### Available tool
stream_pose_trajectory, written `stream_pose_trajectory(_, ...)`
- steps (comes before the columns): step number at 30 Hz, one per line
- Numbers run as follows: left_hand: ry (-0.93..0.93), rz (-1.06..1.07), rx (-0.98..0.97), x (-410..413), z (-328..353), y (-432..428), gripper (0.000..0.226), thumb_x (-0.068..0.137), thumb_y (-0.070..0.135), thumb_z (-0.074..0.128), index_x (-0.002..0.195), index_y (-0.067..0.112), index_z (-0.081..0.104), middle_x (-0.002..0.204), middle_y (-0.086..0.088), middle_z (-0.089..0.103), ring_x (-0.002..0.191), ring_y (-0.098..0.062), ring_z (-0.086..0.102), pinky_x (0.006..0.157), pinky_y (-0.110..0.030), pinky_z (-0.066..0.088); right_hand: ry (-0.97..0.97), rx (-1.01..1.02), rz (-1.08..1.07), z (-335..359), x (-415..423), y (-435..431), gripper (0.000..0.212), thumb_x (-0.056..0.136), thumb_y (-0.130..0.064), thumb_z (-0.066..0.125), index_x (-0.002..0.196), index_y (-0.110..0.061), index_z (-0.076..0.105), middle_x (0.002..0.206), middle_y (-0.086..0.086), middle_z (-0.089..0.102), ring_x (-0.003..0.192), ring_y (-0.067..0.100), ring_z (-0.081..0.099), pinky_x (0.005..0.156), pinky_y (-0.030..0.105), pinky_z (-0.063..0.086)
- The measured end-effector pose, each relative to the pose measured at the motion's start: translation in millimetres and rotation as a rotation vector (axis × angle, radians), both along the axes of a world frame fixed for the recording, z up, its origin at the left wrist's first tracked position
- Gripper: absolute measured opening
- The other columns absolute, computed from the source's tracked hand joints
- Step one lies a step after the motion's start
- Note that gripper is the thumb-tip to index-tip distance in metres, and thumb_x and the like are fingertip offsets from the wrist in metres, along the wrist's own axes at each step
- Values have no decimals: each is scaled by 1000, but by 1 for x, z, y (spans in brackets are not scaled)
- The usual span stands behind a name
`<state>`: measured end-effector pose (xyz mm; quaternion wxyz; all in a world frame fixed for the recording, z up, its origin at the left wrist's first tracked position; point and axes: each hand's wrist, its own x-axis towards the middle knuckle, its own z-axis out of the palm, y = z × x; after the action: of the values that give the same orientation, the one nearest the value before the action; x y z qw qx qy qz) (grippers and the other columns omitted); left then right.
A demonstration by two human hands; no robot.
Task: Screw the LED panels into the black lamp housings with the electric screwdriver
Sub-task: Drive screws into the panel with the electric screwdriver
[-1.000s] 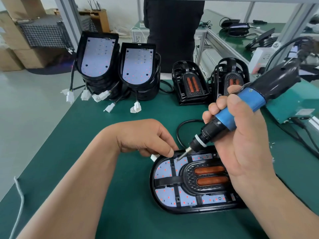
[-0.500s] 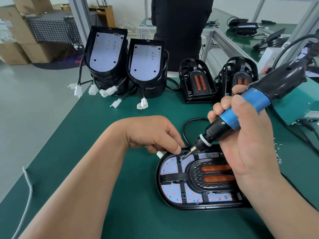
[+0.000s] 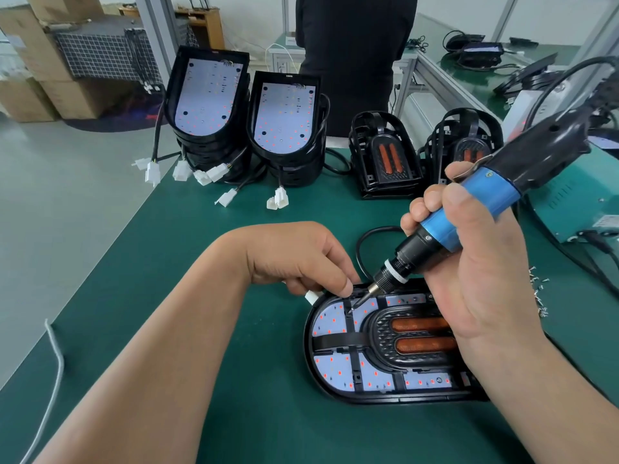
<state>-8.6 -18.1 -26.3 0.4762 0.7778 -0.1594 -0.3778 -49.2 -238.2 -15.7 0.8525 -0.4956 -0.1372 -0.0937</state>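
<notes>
Head: green table (image 3: pixel 234 229), cardboard boxes (image 3: pixel 40 61)

Factory assembly bench (image 3: pixel 234 229), stacked lamp housings (image 3: pixel 207 105)

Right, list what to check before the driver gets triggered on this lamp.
1. Grip: right hand wrapped round the blue barrel of the electric screwdriver, ok.
2. Placement: bit tip is down at the far-left section of the LED panel, ok.
3. Screw seated under the bit: cannot tell, too small.
4. Driver square to the panel: it looks tilted, not ok.
5. Steadying: left hand rests on the far rim of the lamp housing, ok.
6. Fingers clear: a left fingertip sits right beside the bit, not ok.
</notes>
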Motion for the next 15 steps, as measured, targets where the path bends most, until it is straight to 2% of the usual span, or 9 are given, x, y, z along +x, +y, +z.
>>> stream_pose_trajectory(10,-10,9,12,1,-1,1,28,78,14,77,102,-1,76,61,1,48,50,-10,33,45,-23,22,-84,-43,46,-3,-2,-3,33,95,-21,68,123,-16,51,87,-1,61,86,21,59,92,42,46)
stream_pose_trajectory(15,-9,4,-7,0,0,1,19,79,14,77,96,5,79,59,4,50,48,-8,35,44,-20,24,-163,-95,70,-1,-6,-1,38,95,-21,69,125,-14,47,88,-1,60,85,22,58,92,43,46)
